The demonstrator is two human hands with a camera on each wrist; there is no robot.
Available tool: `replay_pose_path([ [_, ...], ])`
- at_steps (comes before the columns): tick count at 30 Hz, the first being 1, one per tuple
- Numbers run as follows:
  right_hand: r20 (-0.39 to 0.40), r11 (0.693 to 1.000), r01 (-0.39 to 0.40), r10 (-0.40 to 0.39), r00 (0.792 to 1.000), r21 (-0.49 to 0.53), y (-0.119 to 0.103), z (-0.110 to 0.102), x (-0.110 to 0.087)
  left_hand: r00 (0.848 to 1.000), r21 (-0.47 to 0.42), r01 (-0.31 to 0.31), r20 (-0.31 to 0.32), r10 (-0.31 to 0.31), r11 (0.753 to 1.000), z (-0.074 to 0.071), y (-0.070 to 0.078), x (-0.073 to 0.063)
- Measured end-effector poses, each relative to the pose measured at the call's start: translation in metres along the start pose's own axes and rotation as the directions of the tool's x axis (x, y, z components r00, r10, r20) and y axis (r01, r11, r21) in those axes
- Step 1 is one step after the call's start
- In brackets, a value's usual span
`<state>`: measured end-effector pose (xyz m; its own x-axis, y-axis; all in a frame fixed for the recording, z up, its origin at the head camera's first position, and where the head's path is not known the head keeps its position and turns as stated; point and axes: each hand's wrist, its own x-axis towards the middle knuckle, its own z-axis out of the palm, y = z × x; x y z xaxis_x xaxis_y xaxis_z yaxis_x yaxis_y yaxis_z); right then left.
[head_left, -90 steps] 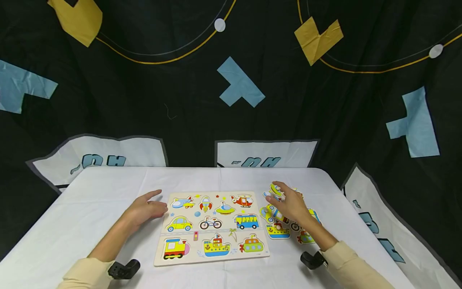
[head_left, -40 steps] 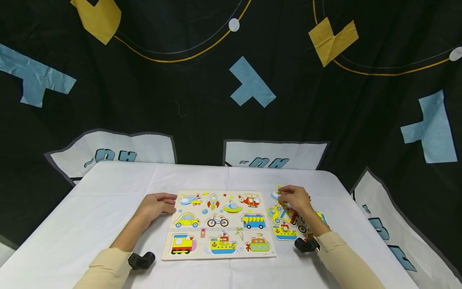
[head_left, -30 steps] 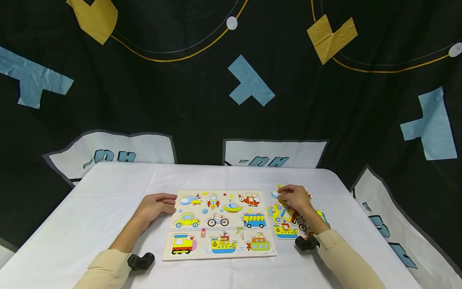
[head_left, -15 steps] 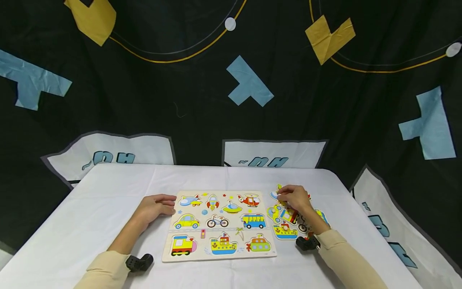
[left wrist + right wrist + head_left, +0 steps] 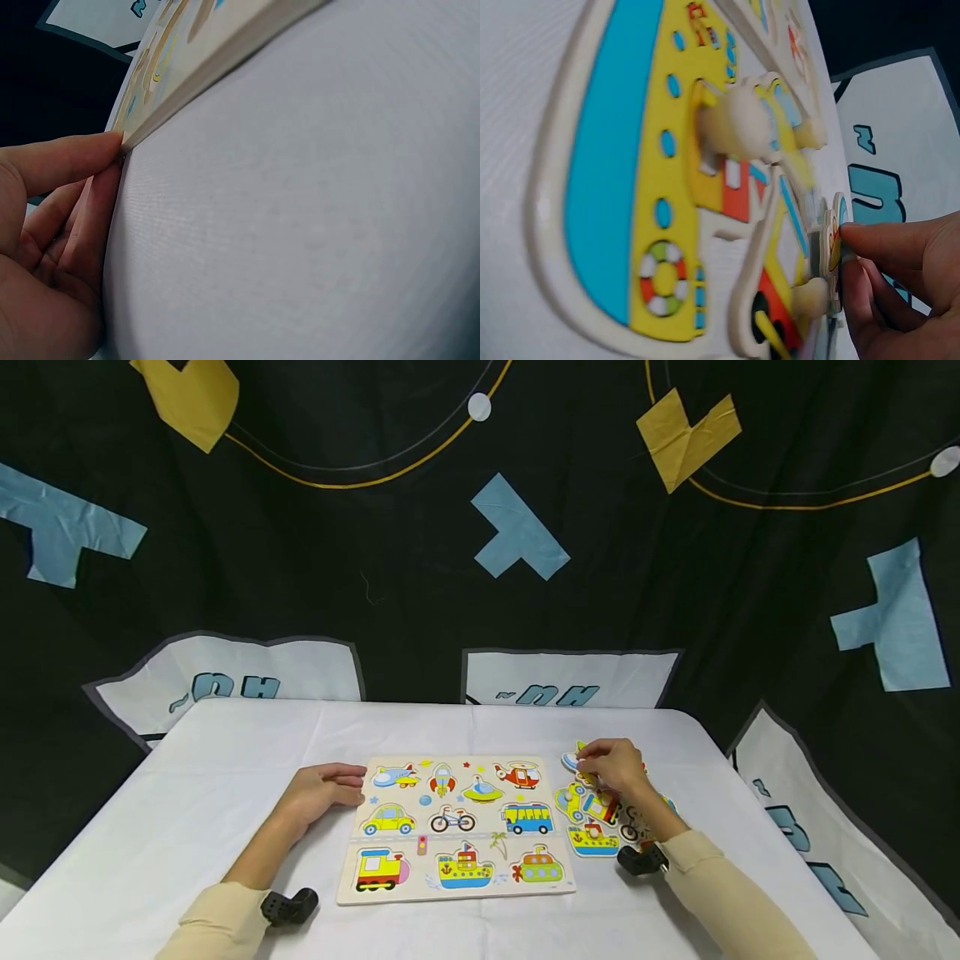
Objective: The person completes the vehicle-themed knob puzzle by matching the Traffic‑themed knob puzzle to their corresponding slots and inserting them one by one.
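Observation:
A pale wooden puzzle board point(image 5: 416, 899) printed with vehicles lies on the table. My left hand point(image 5: 318, 793) rests against its left edge with fingers nearly straight. In the left wrist view the fingertips point(image 5: 105, 150) meet the board's corner point(image 5: 142, 127). To the right of the board my right hand point(image 5: 615, 767) pinches a small puzzle piece point(image 5: 834, 251), yellow, red and blue, over a heap of others. Its picture is partly hidden by the fingers. Near the right hand lie a ship piece point(image 5: 592, 840) and a train piece point(image 5: 602, 807), with wooden knobs visible in the right wrist view.
A white cloth point(image 5: 247, 760) covers the table. Behind it hangs a black curtain point(image 5: 337, 577) with blue and yellow paper shapes. A yellow car piece point(image 5: 572, 802) and a bicycle piece point(image 5: 632, 827) lie in the heap, some overlapping. Black wrist cameras point(image 5: 290, 907) sit below both hands.
My right fingers have closed from a spread pose into a pinch over the heap, and the hand has lifted slightly. My left fingers have drawn together at the board's edge. The view has shifted.

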<state>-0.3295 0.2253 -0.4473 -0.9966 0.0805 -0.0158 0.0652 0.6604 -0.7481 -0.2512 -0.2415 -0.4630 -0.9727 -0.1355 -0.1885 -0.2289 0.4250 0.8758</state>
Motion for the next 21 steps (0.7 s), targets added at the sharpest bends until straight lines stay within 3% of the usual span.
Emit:
replay_pose_path([
  [13, 0.017, 1.000, 0.022, -0.022, 1.000, 0.002, -0.021, -0.003, -0.004, 1.000, -0.004, 0.002, -0.001, -0.002, 1.000, 0.004, 0.001, 0.004],
  [21, 0.032, 0.996, 0.094, -0.094, 0.995, 0.013, -0.038, 0.010, -0.008, 1.000, -0.006, 0.007, -0.002, -0.007, 1.000, 0.002, 0.000, 0.001],
])
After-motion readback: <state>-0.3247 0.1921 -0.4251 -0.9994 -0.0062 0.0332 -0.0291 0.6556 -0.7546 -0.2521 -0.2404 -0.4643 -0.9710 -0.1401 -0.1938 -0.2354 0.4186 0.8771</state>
